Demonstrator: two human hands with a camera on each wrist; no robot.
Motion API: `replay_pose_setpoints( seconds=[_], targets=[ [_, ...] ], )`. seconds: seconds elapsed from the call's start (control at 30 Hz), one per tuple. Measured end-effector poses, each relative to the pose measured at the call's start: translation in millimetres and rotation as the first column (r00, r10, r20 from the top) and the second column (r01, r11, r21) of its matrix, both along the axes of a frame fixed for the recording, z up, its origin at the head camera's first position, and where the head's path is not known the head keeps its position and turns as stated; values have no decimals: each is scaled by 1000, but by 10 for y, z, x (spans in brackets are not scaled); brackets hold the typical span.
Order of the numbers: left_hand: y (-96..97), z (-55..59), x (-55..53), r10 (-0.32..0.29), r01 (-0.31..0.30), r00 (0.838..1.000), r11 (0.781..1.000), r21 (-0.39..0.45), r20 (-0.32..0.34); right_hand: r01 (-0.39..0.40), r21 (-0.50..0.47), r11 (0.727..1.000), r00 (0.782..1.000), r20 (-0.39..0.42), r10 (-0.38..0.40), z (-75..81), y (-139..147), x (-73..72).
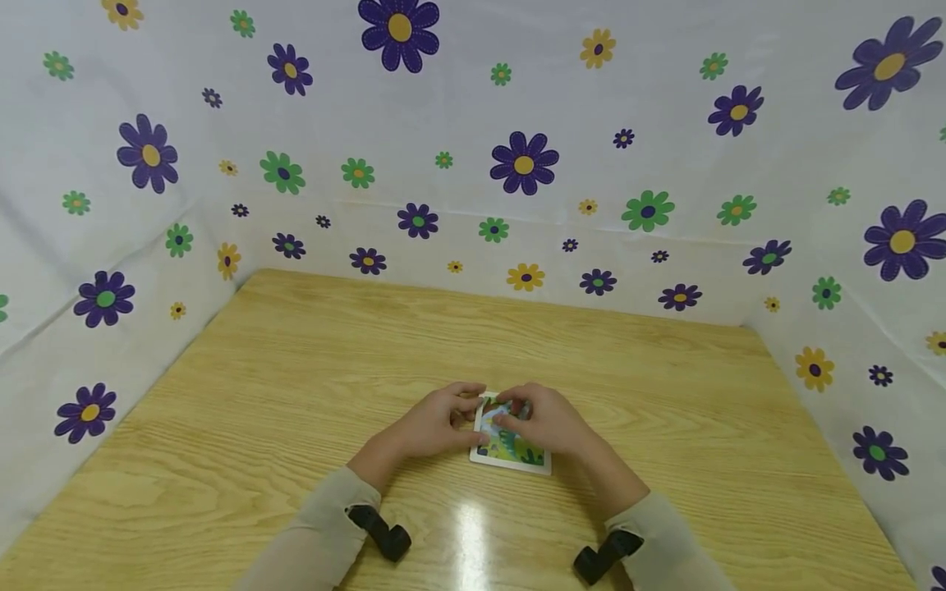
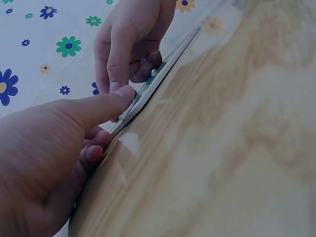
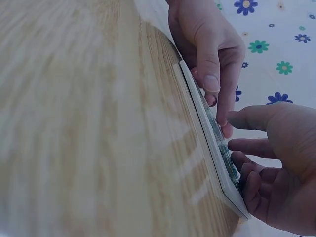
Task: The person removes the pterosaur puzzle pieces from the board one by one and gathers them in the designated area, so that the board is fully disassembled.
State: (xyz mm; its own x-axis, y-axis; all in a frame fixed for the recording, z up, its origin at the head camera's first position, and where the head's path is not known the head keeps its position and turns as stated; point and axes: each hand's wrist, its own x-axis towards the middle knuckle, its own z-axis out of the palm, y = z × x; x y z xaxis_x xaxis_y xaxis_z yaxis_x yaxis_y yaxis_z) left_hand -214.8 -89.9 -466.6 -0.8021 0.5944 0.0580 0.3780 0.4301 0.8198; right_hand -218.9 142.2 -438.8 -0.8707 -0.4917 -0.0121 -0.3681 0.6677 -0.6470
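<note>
A small, flat picture board (image 1: 517, 455) with a white border and a bright green, blue and yellow picture lies on the wooden table. My left hand (image 1: 438, 420) holds its left edge, thumb over the border and fingers along the side. My right hand (image 1: 553, 420) is over the upper right part, its thumb (image 3: 252, 117) and forefinger spread apart and the other fingers bent down at the picture. Nothing shows between that thumb and forefinger. In the left wrist view the board (image 2: 170, 61) appears edge-on, low against the tabletop. Both hands hide parts of the picture.
The wooden table (image 1: 355, 345) reaches to a white cloth (image 1: 458, 98) with printed flowers, which hangs at the back and both sides. A black wrist camera mount (image 1: 380, 532) sits on the left sleeve, another mount (image 1: 608, 556) on the right sleeve.
</note>
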Motion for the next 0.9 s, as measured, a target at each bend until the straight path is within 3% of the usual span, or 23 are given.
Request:
replay_pose_setpoints(
  seconds=[0.27, 0.53, 0.77, 0.9],
  targets=[
    [15, -58, 22, 19, -18, 998, 1000, 7, -58, 3, 44, 999, 1000, -9, -2, 5, -72, 6],
    [35, -39, 33, 44, -44, 997, 999, 8, -60, -3, 126, 992, 999, -43, 9, 117, -179, -2],
    [69, -4, 23, 82, -82, 995, 997, -4, -61, 20, 155, 988, 999, 40, -26, 143, -197, -55],
    [72, 0, 20, 91, -92, 994, 996, -11, -62, 22, 125, 992, 996, 86, -33, 120, -174, -86]
  ],
)
